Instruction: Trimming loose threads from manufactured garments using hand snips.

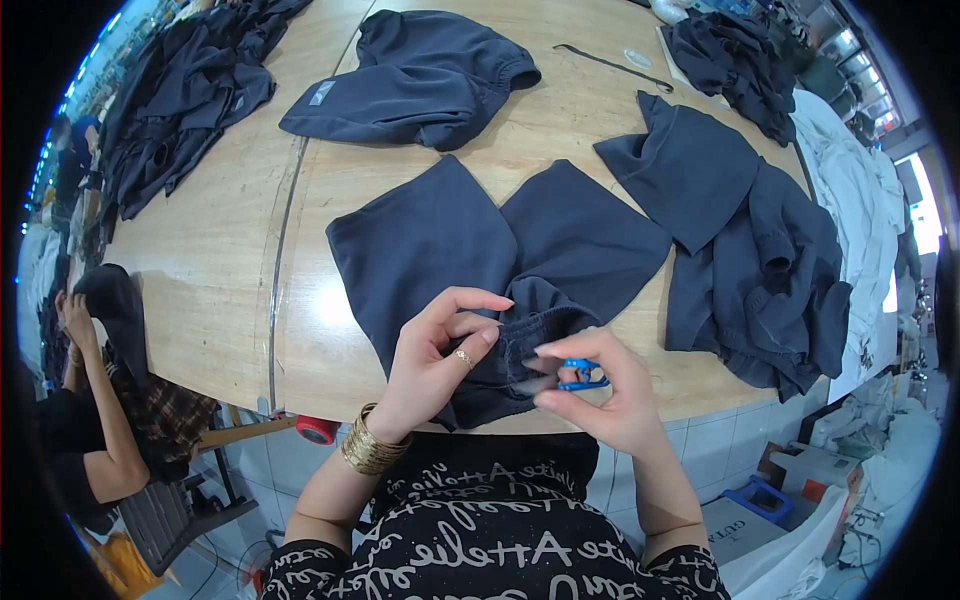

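Observation:
A pair of dark navy shorts [425, 245] lies in front of me, its legs spread away and its gathered elastic waistband towards me. My left hand [432, 358] is closed at the left of the waistband, pinching the cloth between thumb and fingers, with the index finger stretched over it. In my right hand [618, 400] are small blue-handled thread snips [584, 376], their loop around a finger. The blades point left at the waistband and are blurred; I cannot tell if they touch the cloth.
More dark shorts [420, 85] lie beyond, and a dark garment pile [765, 270] is at the right. Other dark heaps lie at the far left [190, 90] and far right [735, 65]. A thin dark cord [612, 66] rests near the back. A co-worker's arm [105, 400] shows at left.

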A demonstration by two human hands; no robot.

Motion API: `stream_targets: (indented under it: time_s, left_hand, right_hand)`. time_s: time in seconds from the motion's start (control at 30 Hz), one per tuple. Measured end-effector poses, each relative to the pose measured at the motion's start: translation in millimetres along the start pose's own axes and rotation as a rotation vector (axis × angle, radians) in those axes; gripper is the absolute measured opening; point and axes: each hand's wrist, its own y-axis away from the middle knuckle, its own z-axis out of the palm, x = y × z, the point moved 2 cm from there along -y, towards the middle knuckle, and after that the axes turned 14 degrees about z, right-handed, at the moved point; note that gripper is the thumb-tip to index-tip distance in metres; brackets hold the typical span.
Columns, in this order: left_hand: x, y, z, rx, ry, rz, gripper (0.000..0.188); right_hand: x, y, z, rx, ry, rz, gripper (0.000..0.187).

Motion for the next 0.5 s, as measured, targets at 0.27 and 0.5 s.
stream_targets:
  time_s: [0.27, 0.5]
  left_hand:
    - [1, 0, -2, 0.004, 0.056, -0.020, 0.027]
    - [-1, 2, 2, -0.028, 0.049, -0.005, 0.028]
  right_hand:
    - [-2, -11, 3, 0.110, -0.008, 0.018, 0.043]
    - [3, -21, 11, 0.223, 0.130, -0.130, 0.021]
